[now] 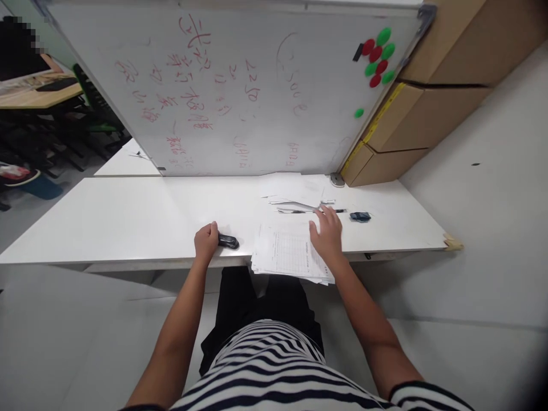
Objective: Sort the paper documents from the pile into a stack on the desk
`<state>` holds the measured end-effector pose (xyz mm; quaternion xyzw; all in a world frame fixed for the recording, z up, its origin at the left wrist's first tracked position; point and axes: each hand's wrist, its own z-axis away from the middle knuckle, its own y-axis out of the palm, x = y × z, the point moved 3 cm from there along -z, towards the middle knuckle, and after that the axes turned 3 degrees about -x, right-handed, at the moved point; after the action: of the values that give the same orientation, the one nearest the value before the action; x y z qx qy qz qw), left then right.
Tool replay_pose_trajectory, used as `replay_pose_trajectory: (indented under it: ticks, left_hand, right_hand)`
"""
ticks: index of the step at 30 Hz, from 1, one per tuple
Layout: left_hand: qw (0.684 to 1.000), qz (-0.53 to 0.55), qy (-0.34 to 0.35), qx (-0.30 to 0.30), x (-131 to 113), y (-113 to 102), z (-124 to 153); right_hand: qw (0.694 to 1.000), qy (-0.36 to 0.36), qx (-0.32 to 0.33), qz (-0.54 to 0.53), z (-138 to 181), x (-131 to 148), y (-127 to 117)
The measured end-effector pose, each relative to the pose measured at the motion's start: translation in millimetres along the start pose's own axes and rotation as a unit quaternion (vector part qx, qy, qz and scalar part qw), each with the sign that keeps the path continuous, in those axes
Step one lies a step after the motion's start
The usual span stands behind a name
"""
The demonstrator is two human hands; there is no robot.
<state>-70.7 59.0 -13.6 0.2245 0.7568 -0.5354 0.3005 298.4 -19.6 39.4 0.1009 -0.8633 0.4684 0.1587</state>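
- This looks like an office.
- A large whiteboard carries red handwriting, with red and green round magnets near one edge.
- Printed sheets, one with a ruled table, lie on a white surface beside a black stapler-like tool.
- Behind, a dark monitor stands on a wood-topped surface, near a green-and-black chair.
- Cardboard boxes are stacked against a plain pale wall.

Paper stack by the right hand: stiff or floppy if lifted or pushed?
The paper stack is probably floppy, being thin sheets. Pushed, it may fan apart: its edges are uneven, no binding shows. Its front could droop, as it overhangs the white table.
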Motion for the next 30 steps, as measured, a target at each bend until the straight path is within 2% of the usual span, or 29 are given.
replay_pose_trajectory:
  ticks: [3,5,7,10,18,30]
  left_hand:
    - [1.000,-0.022,-0.006,-0.007,-3,1,-1]
    - [1.000,-0.022,-0.006,0.005,-6,0,-1]
    - [1.000,-0.018,-0.009,0.015,-7,-2,-1]
    - [1.000,-0.015,-0.013,0.013,-5,-2,-2]
    - [1.000,-0.006,-0.008,0.008,0,1,-2]
    - [1.000,-0.007,-0.019,0.009,-1,0,-3]
  right_hand:
    - [0.987,-0.060,0.141,0.052,-66,0,41]
    - [0.965,-0.014,0.231,0.127,-98,-4,70]
    - [0.955,-0.020,0.255,0.147,-120,-5,93]
    - [0.942,-0.055,0.285,0.167,-132,-9,113]
    - [0.930,-0.087,0.278,0.226,-129,-28,120]
    - [0.914,-0.134,0.242,0.296,-120,-12,144]
